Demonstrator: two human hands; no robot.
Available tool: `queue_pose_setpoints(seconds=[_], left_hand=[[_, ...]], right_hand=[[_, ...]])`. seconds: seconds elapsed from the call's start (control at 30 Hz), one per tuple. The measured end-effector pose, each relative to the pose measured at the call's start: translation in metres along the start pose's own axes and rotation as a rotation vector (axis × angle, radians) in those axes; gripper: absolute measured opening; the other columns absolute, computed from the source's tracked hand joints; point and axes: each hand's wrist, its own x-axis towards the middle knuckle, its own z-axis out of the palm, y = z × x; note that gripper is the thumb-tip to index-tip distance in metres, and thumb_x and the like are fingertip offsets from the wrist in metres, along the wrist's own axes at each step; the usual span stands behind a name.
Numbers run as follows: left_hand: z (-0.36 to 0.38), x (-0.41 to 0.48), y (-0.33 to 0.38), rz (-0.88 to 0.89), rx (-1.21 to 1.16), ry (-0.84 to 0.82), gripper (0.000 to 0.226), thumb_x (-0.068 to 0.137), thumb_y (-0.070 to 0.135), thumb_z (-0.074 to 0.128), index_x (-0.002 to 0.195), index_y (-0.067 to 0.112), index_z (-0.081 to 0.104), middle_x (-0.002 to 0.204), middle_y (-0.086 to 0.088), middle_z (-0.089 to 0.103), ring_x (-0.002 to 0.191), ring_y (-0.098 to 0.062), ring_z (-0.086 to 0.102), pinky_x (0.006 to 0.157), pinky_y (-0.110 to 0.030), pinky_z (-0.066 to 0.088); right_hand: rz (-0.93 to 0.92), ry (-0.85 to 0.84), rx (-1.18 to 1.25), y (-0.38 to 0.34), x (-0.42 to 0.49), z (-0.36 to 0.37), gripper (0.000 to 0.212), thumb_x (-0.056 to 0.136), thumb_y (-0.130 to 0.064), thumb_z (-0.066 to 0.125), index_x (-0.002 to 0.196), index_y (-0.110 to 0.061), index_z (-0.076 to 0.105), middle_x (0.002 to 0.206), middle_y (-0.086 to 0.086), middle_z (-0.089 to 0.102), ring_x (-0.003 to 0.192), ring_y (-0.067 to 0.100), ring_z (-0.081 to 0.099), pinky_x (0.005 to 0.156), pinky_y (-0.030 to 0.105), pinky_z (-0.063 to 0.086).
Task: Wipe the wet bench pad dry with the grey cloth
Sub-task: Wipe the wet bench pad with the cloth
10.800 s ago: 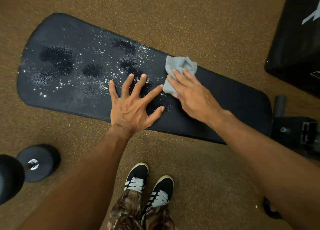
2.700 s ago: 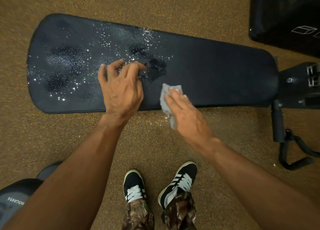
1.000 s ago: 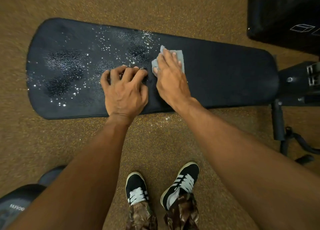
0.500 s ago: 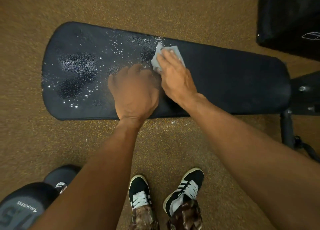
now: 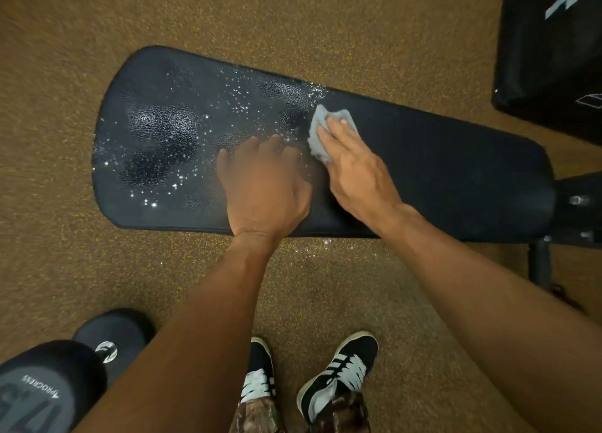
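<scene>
The cloth [image 5: 317, 129] lies under the flat fingers [image 5: 342, 132] of the right hand [image 5: 358, 175] on the pad [image 5: 456, 171]. The left hand [image 5: 265, 185] rests beside it, curled and empty.

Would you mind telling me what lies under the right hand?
The grey cloth, pressed onto the bench pad by the right hand; only its outer edge shows, and whatever lies beneath it is covered.

Black bench pad [image 5: 456, 171] with droplets [image 5: 228, 106], grey cloth [image 5: 317, 134]
</scene>
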Motion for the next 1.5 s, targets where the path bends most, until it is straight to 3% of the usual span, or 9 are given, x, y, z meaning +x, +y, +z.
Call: queue_pose_setpoints(seconds=[0.2, 0.33, 0.5, 0.6, 0.73, 0.9, 1.1, 1.23, 1.5], left_hand=[[-0.002, 0.002, 0.000, -0.005, 0.006, -0.009, 0.035, 0.088, 0.046, 0.047, 0.116, 0.028, 0.060, 0.138, 0.003, 0.056, 0.133, -0.030, 0.044, 0.112, -0.063, 0.024], [-0.002, 0.001, 0.002, -0.006, 0.010, -0.012, 0.037, 0.087, 0.047, 0.049, 0.116, 0.028, 0.060, 0.137, 0.002, 0.056, 0.133, -0.031, 0.044, 0.112, -0.063, 0.025], [-0.002, -0.002, 0.000, -0.020, -0.006, -0.016, 0.037, 0.087, 0.046, 0.050, 0.117, 0.028, 0.061, 0.138, 0.001, 0.057, 0.134, -0.031, 0.044, 0.113, -0.062, 0.023], [-0.004, -0.002, -0.001, -0.020, -0.007, -0.041, 0.039, 0.087, 0.048, 0.050, 0.118, 0.028, 0.061, 0.136, 0.001, 0.057, 0.133, -0.031, 0.044, 0.113, -0.062, 0.024], [-0.008, 0.002, -0.001, -0.056, -0.011, -0.029, 0.035, 0.090, 0.050, 0.048, 0.113, 0.028, 0.063, 0.127, 0.002, 0.060, 0.129, -0.030, 0.046, 0.112, -0.060, 0.026], [-0.028, 0.037, 0.034, 0.073, -0.198, 0.158, 0.028, 0.091, 0.038, 0.053, 0.112, 0.024, 0.068, 0.123, -0.003, 0.063, 0.112, -0.030, 0.056, 0.096, -0.047, 0.042], [-0.021, 0.085, 0.097, 0.169, -0.009, -0.227, 0.044, 0.099, 0.044, 0.040, 0.133, 0.021, 0.054, 0.141, -0.005, 0.053, 0.129, -0.033, 0.047, 0.102, -0.055, 0.036], [0.002, 0.095, 0.096, 0.048, 0.104, -0.423, 0.067, 0.106, 0.048, 0.031, 0.161, 0.016, 0.007, 0.168, -0.006, 0.009, 0.152, -0.042, 0.011, 0.117, -0.062, 0.022], [0.011, 0.087, 0.090, -0.007, 0.091, -0.400, 0.059, 0.108, 0.048, 0.020, 0.161, 0.027, 0.005, 0.170, -0.008, -0.002, 0.152, -0.047, 0.003, 0.122, -0.056, 0.013]], right_hand=[[0.228, 0.048, 0.012, 0.014, 0.033, -0.023, 0.045, 0.105, -0.021, 0.038, 0.148, -0.005, 0.038, 0.160, 0.011, 0.028, 0.150, 0.027, 0.020, 0.119, 0.036, 0.022], [0.083, 0.037, -0.015, 0.000, 0.056, -0.011, 0.050, 0.105, -0.032, 0.035, 0.146, -0.005, 0.041, 0.156, 0.014, 0.034, 0.147, 0.033, 0.024, 0.123, 0.039, 0.013], [0.069, -0.108, -0.042, 0.014, 0.038, -0.011, 0.073, 0.096, -0.066, 0.030, 0.156, -0.026, 0.020, 0.165, 0.005, 0.010, 0.153, 0.026, 0.002, 0.123, 0.046, 0.008], [0.045, -0.064, 0.035, 0.015, 0.046, -0.027, 0.074, 0.094, -0.072, 0.028, 0.154, -0.030, 0.027, 0.162, 0.002, 0.026, 0.150, 0.025, 0.016, 0.122, 0.045, 0.016], [0.084, 0.187, 0.111, 0.040, 0.050, -0.050, 0.054, 0.103, -0.051, 0.032, 0.145, -0.020, 0.046, 0.151, 0.003, 0.045, 0.141, 0.022, 0.036, 0.116, 0.039, 0.028], [0.008, 0.100, -0.155, 0.075, 0.034, -0.053, 0.047, 0.100, -0.033, 0.043, 0.145, -0.022, 0.044, 0.152, 0.007, 0.043, 0.140, 0.030, 0.036, 0.114, 0.047, 0.032], [0.260, -0.110, -0.265, 0.084, 0.035, -0.062, 0.059, 0.099, -0.045, 0.043, 0.154, -0.031, 0.024, 0.163, 0.008, 0.020, 0.146, 0.037, 0.021, 0.114, 0.057, 0.028], [0.322, -0.391, -0.172, 0.082, 0.050, -0.076, 0.078, 0.094, -0.053, 0.055, 0.155, -0.042, 0.008, 0.166, 0.004, -0.002, 0.150, 0.038, 0.007, 0.117, 0.057, 0.022], [0.296, -0.452, -0.080, 0.069, 0.024, -0.065, 0.101, 0.081, -0.065, 0.064, 0.154, -0.044, -0.002, 0.165, -0.003, -0.014, 0.150, 0.038, -0.012, 0.111, 0.071, 0.021]])
